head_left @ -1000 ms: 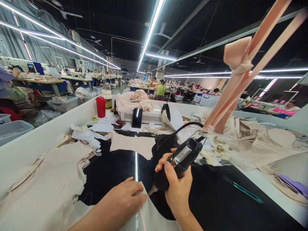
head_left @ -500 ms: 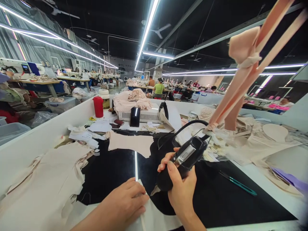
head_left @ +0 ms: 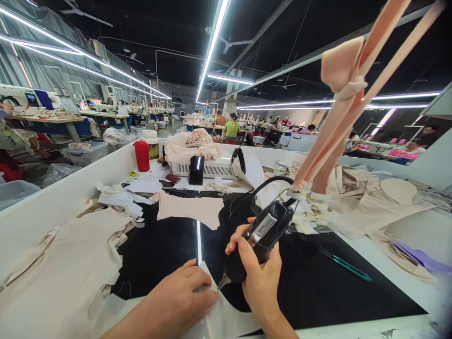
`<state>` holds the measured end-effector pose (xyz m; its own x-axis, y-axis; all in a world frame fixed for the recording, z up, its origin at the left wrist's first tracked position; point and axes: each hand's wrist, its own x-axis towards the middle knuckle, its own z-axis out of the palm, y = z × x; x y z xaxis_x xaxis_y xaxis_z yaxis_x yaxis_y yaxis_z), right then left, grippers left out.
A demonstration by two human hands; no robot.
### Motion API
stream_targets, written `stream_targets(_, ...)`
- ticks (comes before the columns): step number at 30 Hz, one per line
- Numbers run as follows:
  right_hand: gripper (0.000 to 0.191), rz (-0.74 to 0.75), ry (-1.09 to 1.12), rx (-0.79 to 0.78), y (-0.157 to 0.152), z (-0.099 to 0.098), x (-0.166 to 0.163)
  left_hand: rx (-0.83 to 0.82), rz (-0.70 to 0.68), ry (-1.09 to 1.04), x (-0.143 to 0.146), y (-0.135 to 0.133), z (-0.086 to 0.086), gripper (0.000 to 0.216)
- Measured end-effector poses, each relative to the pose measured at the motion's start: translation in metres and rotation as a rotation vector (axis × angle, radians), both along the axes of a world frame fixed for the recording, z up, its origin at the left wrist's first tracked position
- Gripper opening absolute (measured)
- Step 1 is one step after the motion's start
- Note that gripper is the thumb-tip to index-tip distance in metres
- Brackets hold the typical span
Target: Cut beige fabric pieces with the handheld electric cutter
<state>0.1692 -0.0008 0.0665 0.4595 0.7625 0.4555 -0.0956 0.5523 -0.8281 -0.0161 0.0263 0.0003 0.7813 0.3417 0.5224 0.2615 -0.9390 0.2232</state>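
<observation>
My right hand (head_left: 259, 273) is wrapped round a black corded electric cutter (head_left: 263, 238) with a silver strip on its upper side. The cutter tilts down to the left, and its pointed metal tip (head_left: 223, 282) is at the edge of a pale cloth piece (head_left: 229, 313). Whether the tip touches the cloth I cannot tell. Left of the tip, my left hand (head_left: 183, 294) lies flat on the cloth, fingers pressing down. Knotted pink fabric strips (head_left: 332, 122) hang from above to the cutter's rear end. Beneath lies a black work surface (head_left: 310, 287).
A cut cloth piece (head_left: 190, 208) lies ahead, with stacked cloth panels (head_left: 70, 263) on the left. A slim teal-handled tool (head_left: 348, 267) rests on the right. Behind stand a phone (head_left: 196, 170), a red cup (head_left: 141, 156) and a white vented box (head_left: 219, 167). Scraps cover the right side.
The cutter has come slightly left and down, bringing its tip close to my left fingertips at the cloth edge. My left hand stays in place. The view has shifted a little.
</observation>
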Motion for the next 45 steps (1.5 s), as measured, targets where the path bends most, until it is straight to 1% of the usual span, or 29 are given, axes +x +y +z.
stream_targets(3, 0.036, -0.014, 0.018, -0.006, -0.001, 0.002, 0.002, 0.017, 0.001, -0.018, -0.002, 0.001, 0.0, 0.019)
stream_targets(7, 0.038, -0.033, 0.058, 0.002, -0.006, 0.005, 0.007, 0.041, -0.024, 0.047, -0.003, -0.001, 0.015, 0.019)
stream_targets(10, 0.039, -0.031, 0.062, -0.003, -0.01, 0.006, 0.01, -0.007, -0.074, 0.089, -0.001, -0.006, 0.027, 0.015)
stream_targets(12, 0.039, -0.025, 0.065, 0.0, -0.011, 0.006, 0.01, -0.052, -0.092, 0.109, 0.001, -0.009, 0.029, 0.019)
stream_targets(17, 0.04, -0.001, 0.073, 0.011, -0.011, 0.002, 0.008, -0.103, -0.089, 0.195, 0.001, -0.011, 0.027, 0.026)
stream_targets(20, 0.04, 0.012, 0.059, 0.016, -0.012, 0.0, 0.007, -0.111, -0.088, 0.204, 0.001, -0.009, 0.027, 0.027)
stream_targets(24, 0.04, 0.005, 0.041, 0.015, -0.014, -0.001, 0.006, -0.1, -0.088, 0.21, 0.002, -0.009, 0.028, 0.027)
stream_targets(30, 0.034, -0.014, 0.03, -0.007, -0.015, 0.001, 0.005, -0.076, -0.074, 0.216, 0.001, -0.011, 0.027, 0.028)
stream_targets(34, 0.035, -0.017, 0.041, 0.014, -0.018, 0.003, 0.011, -0.06, -0.072, 0.216, -0.001, -0.01, 0.028, 0.024)
stream_targets(40, 0.038, -0.039, 0.043, 0.008, -0.025, 0.009, 0.021, -0.084, -0.107, 0.116, 0.005, -0.016, 0.03, 0.02)
stream_targets(43, 0.038, -0.059, 0.048, 0.0, -0.03, 0.013, 0.026, -0.101, -0.104, 0.065, 0.011, -0.023, 0.03, 0.017)
stream_targets(45, 0.037, -0.071, 0.048, -0.01, -0.035, 0.014, 0.03, -0.096, -0.094, 0.066, 0.015, -0.028, 0.03, 0.019)
